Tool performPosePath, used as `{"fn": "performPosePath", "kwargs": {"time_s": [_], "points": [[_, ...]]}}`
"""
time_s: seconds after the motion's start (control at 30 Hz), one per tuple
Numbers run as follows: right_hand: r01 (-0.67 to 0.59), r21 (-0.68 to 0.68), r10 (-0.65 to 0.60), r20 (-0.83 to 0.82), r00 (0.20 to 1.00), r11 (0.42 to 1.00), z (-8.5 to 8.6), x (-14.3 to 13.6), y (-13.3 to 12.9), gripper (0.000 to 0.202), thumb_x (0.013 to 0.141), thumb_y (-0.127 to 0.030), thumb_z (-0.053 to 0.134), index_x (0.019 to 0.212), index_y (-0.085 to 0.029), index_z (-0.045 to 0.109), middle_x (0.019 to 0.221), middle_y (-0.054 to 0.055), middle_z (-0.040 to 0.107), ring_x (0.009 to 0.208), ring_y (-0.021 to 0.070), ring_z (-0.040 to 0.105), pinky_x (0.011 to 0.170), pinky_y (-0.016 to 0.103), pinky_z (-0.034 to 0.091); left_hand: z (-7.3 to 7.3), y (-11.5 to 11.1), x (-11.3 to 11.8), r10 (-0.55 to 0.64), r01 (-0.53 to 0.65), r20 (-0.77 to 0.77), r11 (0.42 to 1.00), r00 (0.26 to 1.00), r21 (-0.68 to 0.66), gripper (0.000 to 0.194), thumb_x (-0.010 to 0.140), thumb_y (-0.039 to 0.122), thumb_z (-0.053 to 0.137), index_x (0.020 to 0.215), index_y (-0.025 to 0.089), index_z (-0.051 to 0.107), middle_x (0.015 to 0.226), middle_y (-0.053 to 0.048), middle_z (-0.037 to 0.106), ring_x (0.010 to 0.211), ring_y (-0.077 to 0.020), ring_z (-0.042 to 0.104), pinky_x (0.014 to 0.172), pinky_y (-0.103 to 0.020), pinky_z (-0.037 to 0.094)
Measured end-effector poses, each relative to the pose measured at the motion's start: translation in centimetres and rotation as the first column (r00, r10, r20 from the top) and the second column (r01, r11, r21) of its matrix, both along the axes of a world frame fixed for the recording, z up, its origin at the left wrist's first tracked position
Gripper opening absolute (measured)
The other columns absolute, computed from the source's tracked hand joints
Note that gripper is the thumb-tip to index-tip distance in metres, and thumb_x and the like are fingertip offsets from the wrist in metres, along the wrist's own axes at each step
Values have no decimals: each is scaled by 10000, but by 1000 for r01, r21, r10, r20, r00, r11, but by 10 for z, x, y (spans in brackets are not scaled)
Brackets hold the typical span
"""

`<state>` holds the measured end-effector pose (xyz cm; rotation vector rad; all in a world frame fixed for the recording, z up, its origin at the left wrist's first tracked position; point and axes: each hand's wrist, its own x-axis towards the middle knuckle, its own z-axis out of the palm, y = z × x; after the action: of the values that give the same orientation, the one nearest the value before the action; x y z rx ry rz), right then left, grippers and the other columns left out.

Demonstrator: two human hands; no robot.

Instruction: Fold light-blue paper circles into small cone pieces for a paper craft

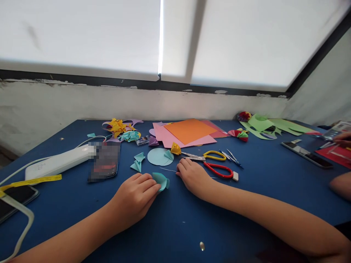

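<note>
My left hand (137,195) is closed on a folded light-blue paper piece (161,181), gripped at its left edge and held just above the table. My right hand (194,178) is closed in a pinch on a thin, pale thread (168,169), whose end sticks out to the left of the fingertips. Whether a needle is on it, I cannot tell. Between and beyond the hands lie light-blue paper circles (157,157) and folded light-blue pieces (137,162). A folded yellow piece (176,148) rests near the tips of the scissors (218,170), which have one yellow and one red handle.
Orange and pink paper sheets (189,130) lie at the back. Left are a white power bank (59,160), a cable and a phone (105,160). Right of the scissors are an eraser (235,176) and compasses (233,157). Another person's hand (342,138) is far right.
</note>
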<state>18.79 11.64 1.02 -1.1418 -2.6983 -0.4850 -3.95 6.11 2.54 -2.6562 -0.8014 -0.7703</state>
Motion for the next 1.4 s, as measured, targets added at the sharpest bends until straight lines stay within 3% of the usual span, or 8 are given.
{"fn": "performPosePath", "kwargs": {"time_s": [0.13, 0.27, 0.4, 0.5, 0.63, 0.9, 1.1, 1.4], "points": [[-53, 14, 54, -49, 997, 998, -1, 1, 1, 100, 885, -128, 471, 819, -121, 546, 851, 103, 570, 767, 195, 532, 684, 305, 459, 1, -1, -1, 47, -48, 15, 994, 999, 98, 102, 864, 115, 524, 868, 132, 625, 761, -53, 663, 753, -178, 595, 662, -315, 480], [-59, 78, 72, -181, 981, 995, -8, 3, 0, 147, 901, -95, 378, 830, -127, 503, 754, 61, 547, 631, 144, 499, 579, 249, 407, 1, -2, -2, 31, -9, -85, 969, 996, 246, 81, 842, 96, 559, 866, 103, 635, 717, -51, 643, 713, -182, 589, 608, -313, 469], [-126, 163, 167, -271, 948, 979, -15, 2, -11, 181, 939, -137, 307, 895, -137, 482, 657, 6, 518, 549, 118, 461, 521, 235, 335, 5, -9, -3, 51, 45, -190, 881, 980, 470, 127, 796, 25, 576, 901, 29, 648, 684, -74, 637, 659, -203, 578, 545, -322, 441], [-199, 249, 264, -264, 928, 948, -12, 0, -25, 136, 934, -161, 362, 890, -156, 491, 640, -11, 502, 533, 115, 423, 521, 257, 285, 7, -17, -3, 142, 43, -292, 836, 946, 547, 168, 791, 33, 583, 941, -1, 649, 732, -97, 644, 653, -195, 563, 529, -317, 429], [-288, 424, 387, -168, 907, 859, -4, -4, -40, 121, 891, -111, 416, 941, -122, 526, 627, -7, 489, 527, 119, 393, 511, 282, 231, 7, -26, 3, 202, 53, -387, 829, 900, 556, 174, 816, 92, 565, 938, 14, 662, 805, -124, 646, 679, -194, 550, 528, -314, 422], [-411, 501, 497, -46, 866, 762, 5, -9, -53, 129, 855, -128, 459, 876, -92, 581, 609, -5, 482, 482, 110, 367, 475, 286, 178, 1, -36, 9, 80, 96, -306, 850, 949, 519, 209, 852, 106, 464, 910, 56, 659, 816, -91, 633, 733, -210, 571, 591, -351, 418], [-460, 518, 553, -29, 833, 721, 5, -6, -52, 116, 837, -189, 558, 866, -83, 596, 596, -25, 462, 474, 96, 362, 462, 283, 179, -2, -33, 5, -6, 104, -194, 859, 981, 502, 286, 896, 109, 380, 938, 64, 660, 910, -113, 675, 848, -280, 617, 690, -391, 418], [-492, 482, 603, -100, 791, 725, 4, -6, -50, 187, 861, -158, 485, 986, -63, 586, 686, 22, 576, 501, 106, 428, 457, 271, 250, 2, -32, 8, -51, 138, -188, 862, 981, 488, 253, 871, 63, 404, 934, 17, 645, 821, -135, 694, 698, -241, 629, 621, -378, 430]]}}
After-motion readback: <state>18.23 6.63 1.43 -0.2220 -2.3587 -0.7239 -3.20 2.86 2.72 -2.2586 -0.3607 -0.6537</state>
